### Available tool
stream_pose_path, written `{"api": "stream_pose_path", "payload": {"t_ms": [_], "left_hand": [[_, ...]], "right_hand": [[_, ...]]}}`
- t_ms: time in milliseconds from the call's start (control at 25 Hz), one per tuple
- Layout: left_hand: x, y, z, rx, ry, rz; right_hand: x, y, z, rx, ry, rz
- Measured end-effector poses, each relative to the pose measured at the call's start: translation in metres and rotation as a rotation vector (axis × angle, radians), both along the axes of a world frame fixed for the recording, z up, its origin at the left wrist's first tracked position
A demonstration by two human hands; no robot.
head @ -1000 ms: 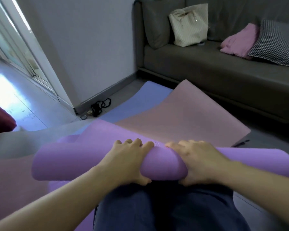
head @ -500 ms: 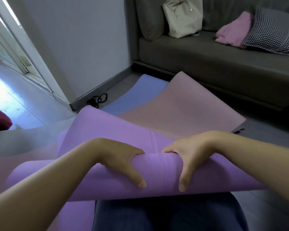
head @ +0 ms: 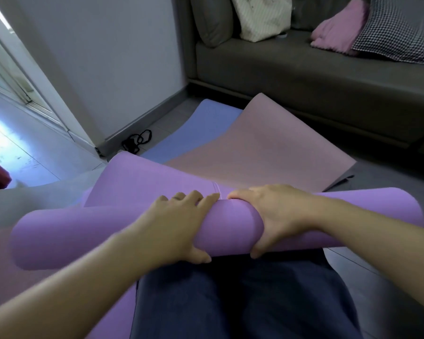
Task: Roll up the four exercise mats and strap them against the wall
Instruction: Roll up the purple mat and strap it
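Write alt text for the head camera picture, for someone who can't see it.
The left hand and right hand grip a part-rolled purple mat close to the person's lap. Beyond it a pink mat and a blue mat lie spread out before a grey sofa, with black straps by the wall.

Floor [head: 168, 119]: grey tiles, running from where I sit to the wall and the sofa [head: 304, 77] standing on it.
Blue mat [head: 181, 135]: flat, farthest from me, its end towards the wall.
Pink mat [head: 267, 148]: overlaps the blue mat's right side, far corner near the sofa.
Grey mat [head: 47, 194]: spread to my left.
Purple mat [head: 152, 177]: on top of the others, partly rolled in front of me.
Black straps [head: 136, 140]: a loose tangle by the skirting, beside the blue mat.
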State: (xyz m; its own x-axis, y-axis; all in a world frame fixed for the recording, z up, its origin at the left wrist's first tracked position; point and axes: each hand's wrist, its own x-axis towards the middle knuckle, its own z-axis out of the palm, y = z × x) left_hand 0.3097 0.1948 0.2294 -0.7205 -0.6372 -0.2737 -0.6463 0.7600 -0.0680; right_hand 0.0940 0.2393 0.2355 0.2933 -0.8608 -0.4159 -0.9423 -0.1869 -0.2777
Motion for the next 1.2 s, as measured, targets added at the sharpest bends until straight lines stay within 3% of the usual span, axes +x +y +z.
{"api": "stream_pose_path", "payload": {"t_ms": [40,120,240,320,440,520,640,760,880,1040,1120,1200], "left_hand": [[0.0,0.01,-0.009,-0.168,0.015,-0.036],[0.001,0.014,-0.024,-0.302,0.124,-0.042],[-0.003,-0.002,-0.015,-0.226,0.105,0.017],[-0.004,-0.011,-0.009,-0.164,0.105,0.04],[-0.011,-0.023,0.0,-0.045,0.104,0.05],[-0.014,-0.024,0.005,-0.017,0.13,0.048],[-0.016,-0.024,0.021,0.028,0.217,0.026],[-0.013,-0.019,0.036,0.115,0.273,-0.013],[-0.007,0.002,0.027,0.154,0.182,-0.055],[-0.003,0.021,0.004,0.023,0.104,-0.105],[-0.007,0.018,0.002,0.029,0.082,-0.105],[-0.013,0.005,0.01,0.169,0.049,-0.057]], "right_hand": [[-0.002,-0.01,0.0,0.09,-0.06,-0.011],[-0.004,-0.032,0.0,0.271,-0.175,-0.067],[-0.007,-0.048,0.004,0.364,-0.246,-0.147],[-0.006,-0.036,0.003,0.172,-0.164,-0.134],[0.001,-0.003,-0.016,-0.286,0.199,0.027],[0.002,-0.005,-0.011,-0.335,0.202,0.059],[-0.013,-0.021,0.03,-0.218,0.128,0.104],[-0.022,-0.016,0.051,0.072,0.017,0.05],[-0.019,-0.006,0.035,0.323,-0.108,-0.011],[-0.018,-0.007,0.013,0.514,-0.164,-0.091],[-0.019,0.002,0.013,0.482,-0.12,-0.105],[-0.017,0.019,0.02,0.238,0.028,-0.076]]}}
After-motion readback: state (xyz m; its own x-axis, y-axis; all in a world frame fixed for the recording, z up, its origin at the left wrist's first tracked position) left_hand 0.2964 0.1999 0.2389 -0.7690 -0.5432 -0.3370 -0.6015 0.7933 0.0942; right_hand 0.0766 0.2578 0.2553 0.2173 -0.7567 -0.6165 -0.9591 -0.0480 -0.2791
